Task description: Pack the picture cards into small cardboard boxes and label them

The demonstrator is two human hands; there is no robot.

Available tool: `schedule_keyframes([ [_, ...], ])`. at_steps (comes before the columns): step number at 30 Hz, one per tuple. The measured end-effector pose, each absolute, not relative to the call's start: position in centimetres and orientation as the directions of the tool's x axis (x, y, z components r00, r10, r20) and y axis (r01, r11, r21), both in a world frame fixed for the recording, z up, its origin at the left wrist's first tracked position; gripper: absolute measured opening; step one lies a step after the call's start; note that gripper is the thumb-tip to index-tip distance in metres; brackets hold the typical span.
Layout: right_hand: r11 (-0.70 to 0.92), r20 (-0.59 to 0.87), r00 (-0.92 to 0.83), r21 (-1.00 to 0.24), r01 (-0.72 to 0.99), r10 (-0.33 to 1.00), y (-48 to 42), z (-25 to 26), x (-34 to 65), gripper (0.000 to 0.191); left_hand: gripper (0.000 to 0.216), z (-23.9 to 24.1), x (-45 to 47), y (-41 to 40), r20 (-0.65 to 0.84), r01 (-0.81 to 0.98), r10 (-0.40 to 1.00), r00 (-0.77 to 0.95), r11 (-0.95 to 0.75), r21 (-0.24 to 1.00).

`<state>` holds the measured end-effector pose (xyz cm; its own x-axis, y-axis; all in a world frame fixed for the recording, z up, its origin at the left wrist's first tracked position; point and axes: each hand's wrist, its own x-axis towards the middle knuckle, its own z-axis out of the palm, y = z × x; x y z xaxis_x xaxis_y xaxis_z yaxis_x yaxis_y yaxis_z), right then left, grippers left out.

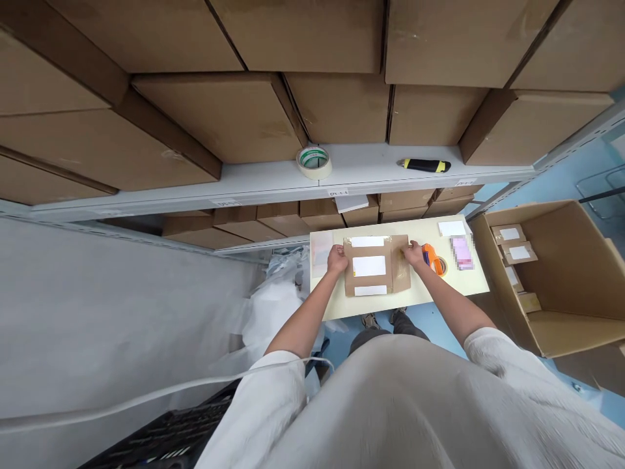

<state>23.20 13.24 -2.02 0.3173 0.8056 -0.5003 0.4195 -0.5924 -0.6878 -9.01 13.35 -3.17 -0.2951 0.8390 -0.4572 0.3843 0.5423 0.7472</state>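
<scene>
A flat brown cardboard parcel [375, 266] with three white labels lies on a small cream table [439, 290]. My left hand [336, 259] grips the parcel's left edge, fingers curled over it. At the right edge, my right hand [414, 253] presses on a taped flap, fingers closed on it. An orange tape dispenser [434, 259] sits just right of my right hand.
A tape roll [314, 161] and a yellow-black utility knife [424, 165] lie on the grey shelf [371, 172] under stacked brown cartons. An open carton [551, 273] holding several small parcels stands at the right. Pink papers [461, 253] and a white slip [452, 228] rest on the table.
</scene>
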Motion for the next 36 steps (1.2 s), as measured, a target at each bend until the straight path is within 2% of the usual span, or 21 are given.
schedule_keyframes([
  [5, -0.459, -0.353, 0.323, -0.813, 0.359, 0.878, 14.2, 0.9, 22.9, 0.061, 0.035, -0.1, -8.4, 13.8, -0.326, 0.304, 0.918, -0.227, 0.384, 0.872],
  [8, -0.355, -0.256, 0.308, -0.873, 0.334, 0.917, 14.4, 2.5, 22.4, 0.059, 0.035, 1.9, -7.8, 13.6, -0.237, 0.331, 0.95, -0.202, 0.294, 0.897],
  [12, -0.301, -0.214, 0.285, -0.902, 0.311, 0.934, 13.7, 4.1, 21.8, 0.057, 0.028, 3.5, -7.3, 12.9, -0.167, 0.372, 0.967, -0.194, 0.23, 0.899],
  [18, -0.23, -0.204, 0.157, -0.957, 0.175, 0.966, 11.8, 5.4, 21.9, 0.056, 0.017, 3.4, -7.8, 10.6, -0.152, 0.365, 0.981, -0.119, 0.185, 0.912],
  [22, -0.196, -0.182, 0.083, -0.956, 0.219, 0.98, 11.3, 5.9, 22.3, 0.057, 0.025, 3.4, -8.6, 8.5, -0.158, 0.379, 0.987, -0.038, 0.161, 0.911],
  [26, -0.182, -0.174, 0.051, -0.948, 0.262, 0.983, 11.3, 6.1, 22.5, 0.057, 0.023, 3.6, -9.5, 7.0, -0.164, 0.414, 0.986, 0.035, 0.135, 0.9],
  [30, -0.174, -0.172, 0.033, -0.937, 0.302, 0.985, 11.3, 6.0, 22.3, 0.056, 0.026, 3.5, -9.9, 6.0, -0.183, 0.371, 0.983, 0.029, 0.159, 0.915],
  [33, -0.19, -0.191, 0.034, -0.916, 0.353, 0.981, 11.3, 6.4, 22.0, 0.062, 0.033, 3.3, -9.9, 5.8, -0.199, 0.353, 0.98, 0.007, 0.184, 0.918],
  [36, -0.189, -0.202, -0.014, -0.934, 0.302, 0.979, 11.2, 7.0, 21.9, 0.058, 0.038, 3.1, -9.9, 5.9, -0.184, 0.337, 0.983, -0.019, 0.18, 0.924],
])
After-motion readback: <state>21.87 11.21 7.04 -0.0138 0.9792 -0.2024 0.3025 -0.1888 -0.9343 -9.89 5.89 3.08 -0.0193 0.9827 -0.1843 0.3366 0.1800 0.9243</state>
